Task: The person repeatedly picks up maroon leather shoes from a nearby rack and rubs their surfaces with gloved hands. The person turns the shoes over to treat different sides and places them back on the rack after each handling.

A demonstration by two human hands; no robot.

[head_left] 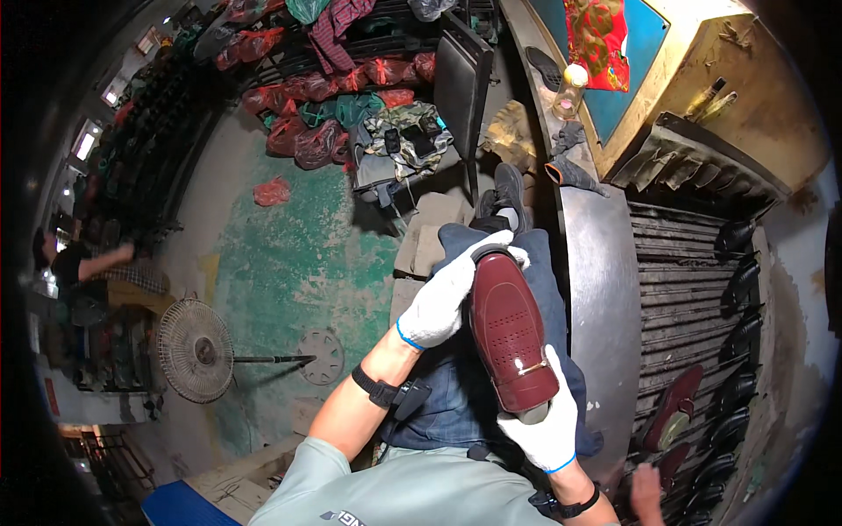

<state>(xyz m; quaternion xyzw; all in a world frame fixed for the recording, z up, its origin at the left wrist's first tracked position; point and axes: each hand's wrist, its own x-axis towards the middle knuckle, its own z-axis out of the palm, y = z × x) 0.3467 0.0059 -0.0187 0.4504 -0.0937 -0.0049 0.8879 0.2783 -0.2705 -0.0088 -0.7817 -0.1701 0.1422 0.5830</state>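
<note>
1. Item in hand: 1 dark red leather shoe point(510, 337), perforated across the upper, with a thin metal trim bar near one end. It is held above the lap, over blue trousers point(456, 399), sole away from the camera.
2. Left hand point(445, 294), in a white knit glove: fingers are wrapped over the far end and side of the shoe, grasping it.
3. Right hand point(545, 419), in a matching glove: fingers are closed around the near end of the shoe, cupping it from below.
4. Step judged to be in hand: the shoe appears to be held up and turned for inspection or finishing of the upper.
5. Next move, as judged: a firm 2-handed hold would be needed while the shoe is rotated, so that the polished surface is not scuffed.
6. Surroundings: a slatted rack point(684, 263) at the right bears dark shoes point(741, 285) and 1 more red shoe point(675, 399); a floor fan point(195, 351) stands at the left on the green floor point(298, 254).
</note>
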